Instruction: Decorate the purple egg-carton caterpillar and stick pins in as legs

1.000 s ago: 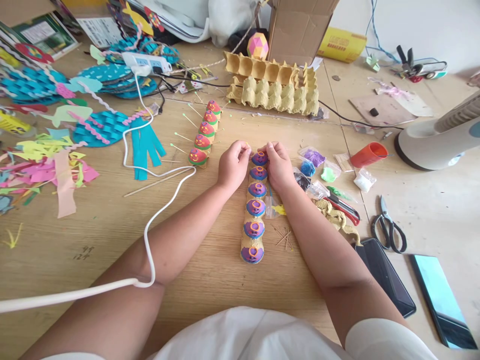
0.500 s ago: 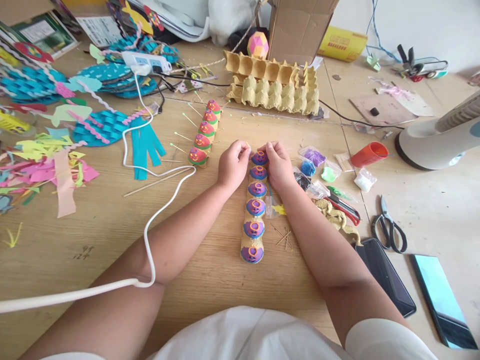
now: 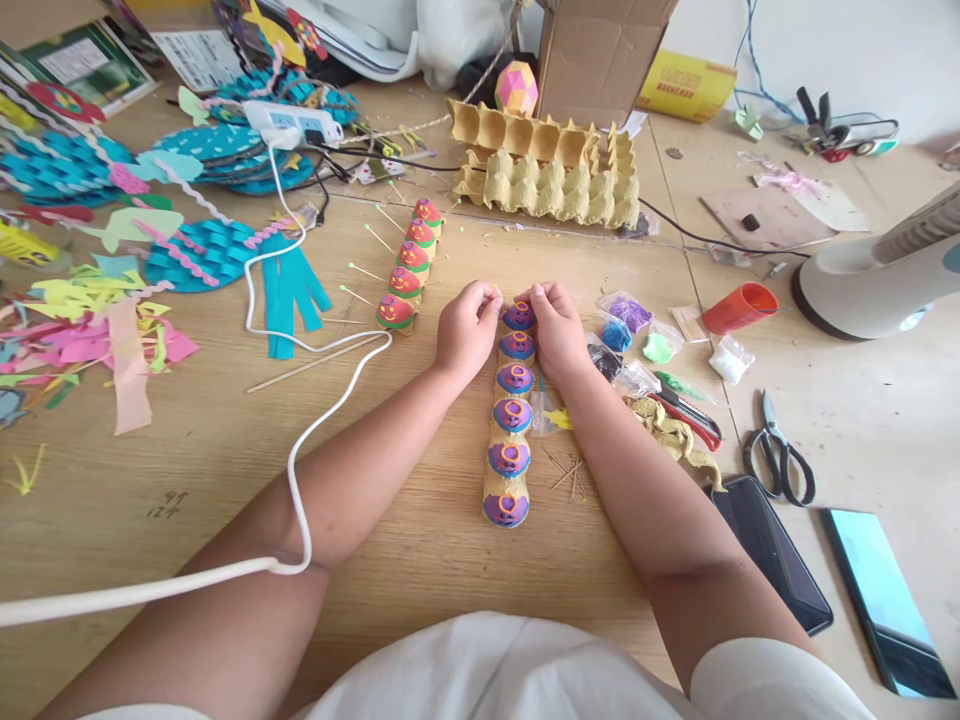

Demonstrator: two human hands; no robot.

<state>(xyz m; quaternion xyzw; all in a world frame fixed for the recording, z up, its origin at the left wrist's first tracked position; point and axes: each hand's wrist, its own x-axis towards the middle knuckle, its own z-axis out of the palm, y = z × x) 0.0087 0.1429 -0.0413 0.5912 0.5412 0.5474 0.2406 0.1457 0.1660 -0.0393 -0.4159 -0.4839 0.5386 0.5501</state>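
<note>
A strip of egg carton (image 3: pixel 508 425) lies lengthwise before me, its bumps covered in purple and blue with faces and orange rings. At its far end, my left hand (image 3: pixel 466 332) is closed in a pinch on the left side, a tiny orange bit of clay (image 3: pixel 496 289) showing at the fingertips. Opposite it, my right hand (image 3: pixel 559 328) is also pinched closed beside the last bump; its fingertips hide whatever they may hold. Beyond my left hand stands a red and green egg carton strip (image 3: pixel 405 283) with green-tipped sticks in its sides.
Bags of coloured clay (image 3: pixel 628 312), a red cup (image 3: pixel 741 308), a box cutter (image 3: pixel 686 412), scissors (image 3: pixel 776 455) and two phones lie to the right. Toothpicks (image 3: pixel 568 470) are near my right forearm. A white cable (image 3: pixel 300 480) crosses my left arm. Egg cartons (image 3: pixel 559 190) sit behind.
</note>
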